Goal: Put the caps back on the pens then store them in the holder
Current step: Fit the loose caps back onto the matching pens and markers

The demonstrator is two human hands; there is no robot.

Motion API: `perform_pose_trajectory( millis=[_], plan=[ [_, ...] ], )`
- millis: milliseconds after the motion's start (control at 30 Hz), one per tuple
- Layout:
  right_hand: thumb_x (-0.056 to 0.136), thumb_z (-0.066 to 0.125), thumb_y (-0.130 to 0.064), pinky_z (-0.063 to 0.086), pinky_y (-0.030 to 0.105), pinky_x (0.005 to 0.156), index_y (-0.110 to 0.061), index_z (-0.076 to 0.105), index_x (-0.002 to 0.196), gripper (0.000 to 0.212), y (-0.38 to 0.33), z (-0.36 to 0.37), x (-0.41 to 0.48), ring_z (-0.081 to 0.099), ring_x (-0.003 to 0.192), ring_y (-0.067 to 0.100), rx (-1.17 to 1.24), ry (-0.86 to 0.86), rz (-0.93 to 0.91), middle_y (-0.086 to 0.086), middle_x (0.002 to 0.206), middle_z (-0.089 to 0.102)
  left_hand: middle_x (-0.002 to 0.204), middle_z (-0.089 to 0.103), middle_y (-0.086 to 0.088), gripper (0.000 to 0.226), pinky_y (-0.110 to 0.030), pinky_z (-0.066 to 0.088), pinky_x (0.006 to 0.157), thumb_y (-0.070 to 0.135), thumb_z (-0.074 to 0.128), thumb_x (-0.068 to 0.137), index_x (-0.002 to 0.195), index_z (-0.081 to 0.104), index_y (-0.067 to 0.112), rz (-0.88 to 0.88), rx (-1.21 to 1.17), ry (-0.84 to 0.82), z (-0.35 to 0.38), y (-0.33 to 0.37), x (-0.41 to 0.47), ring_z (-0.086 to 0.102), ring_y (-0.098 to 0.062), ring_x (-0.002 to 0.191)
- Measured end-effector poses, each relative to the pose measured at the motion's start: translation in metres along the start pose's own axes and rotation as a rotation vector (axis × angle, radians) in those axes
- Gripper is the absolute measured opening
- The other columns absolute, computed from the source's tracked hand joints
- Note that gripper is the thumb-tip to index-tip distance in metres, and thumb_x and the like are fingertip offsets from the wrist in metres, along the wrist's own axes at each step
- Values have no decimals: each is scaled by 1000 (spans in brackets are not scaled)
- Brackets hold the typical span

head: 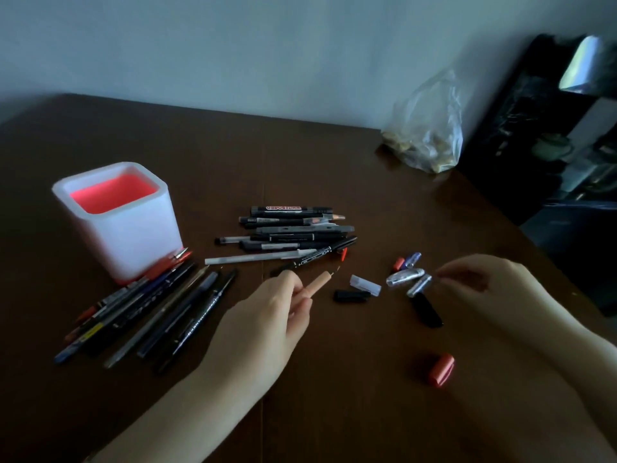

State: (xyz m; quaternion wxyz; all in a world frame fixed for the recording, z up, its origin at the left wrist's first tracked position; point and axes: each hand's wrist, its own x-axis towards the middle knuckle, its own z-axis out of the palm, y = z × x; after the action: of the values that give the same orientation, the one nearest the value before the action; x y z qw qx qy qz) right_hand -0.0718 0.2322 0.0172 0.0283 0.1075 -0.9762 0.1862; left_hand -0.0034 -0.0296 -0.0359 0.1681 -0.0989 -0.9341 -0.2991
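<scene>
The left hand (267,315) grips an uncapped pen (319,284) by its tan barrel, nib pointing away toward the pile of pens (293,232); the right hand (474,279) curls its fingertips onto the end of a clear cap (419,285), though blur hides whether they pinch it. Loose caps lie around it on the desk (334,162), among them a red cap (441,369); more pens (150,309) fan out beside the white holder (133,242) at far left.
</scene>
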Motion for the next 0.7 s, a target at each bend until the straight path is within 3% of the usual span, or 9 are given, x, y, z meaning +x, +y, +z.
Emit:
perform_pose_trajectory(
  millis=[133, 267, 367, 467, 600, 700],
  plan=[
    [82, 64, -19, 37, 10, 63, -36, 62, 90, 19, -6, 10, -5, 51, 75, -4, -26, -80, -66, -15, 87, 59, 85, 56, 10, 15, -9, 40, 54, 27, 55, 87, 97, 57, 17, -7, -36, -3, 7, -4, -1, 56, -3, 67],
    [88, 56, -19, 36, 11, 74, -33, 61, 110, 26, -33, 37, 9, 46, 80, -4, 18, -85, -148, -27, 84, 45, 86, 59, 8, 12, -17, 47, 59, 25, 58, 86, 95, 57, 17, -46, -56, 24, 6, -9, 2, 57, -4, 72],
    [90, 53, -25, 35, 17, 83, -27, 59, 117, 28, -48, 55, 23, 42, 96, -2, 34, -98, -170, -14, 102, 55, 86, 60, 8, 10, -20, 50, 61, 24, 59, 85, 92, 56, 18, -90, -81, 57, 3, -12, 4, 59, -5, 74],
    [90, 53, -25, 40, 24, 87, -23, 62, 113, 25, -52, 64, 33, 50, 108, 11, 17, -126, -176, -4, 110, 58, 84, 62, 6, 8, -20, 49, 60, 22, 60, 85, 90, 57, 17, -115, -101, 79, 1, -15, 6, 59, -7, 74],
    [92, 49, -21, 41, 22, 85, -21, 59, 119, 28, -53, 62, 34, 53, 104, 14, 19, -148, -178, -1, 114, 54, 84, 62, 7, 8, -26, 52, 62, 22, 60, 85, 91, 58, 17, -111, -97, 76, 2, -17, 7, 59, -6, 74],
    [94, 40, -11, 44, 28, 81, -16, 53, 120, 29, -42, 50, 34, 54, 99, 23, 28, -90, -127, 7, 115, 47, 84, 62, 8, 9, -28, 53, 64, 23, 59, 86, 92, 58, 18, -117, -103, 63, 4, -18, 6, 60, -5, 74]
  ],
)
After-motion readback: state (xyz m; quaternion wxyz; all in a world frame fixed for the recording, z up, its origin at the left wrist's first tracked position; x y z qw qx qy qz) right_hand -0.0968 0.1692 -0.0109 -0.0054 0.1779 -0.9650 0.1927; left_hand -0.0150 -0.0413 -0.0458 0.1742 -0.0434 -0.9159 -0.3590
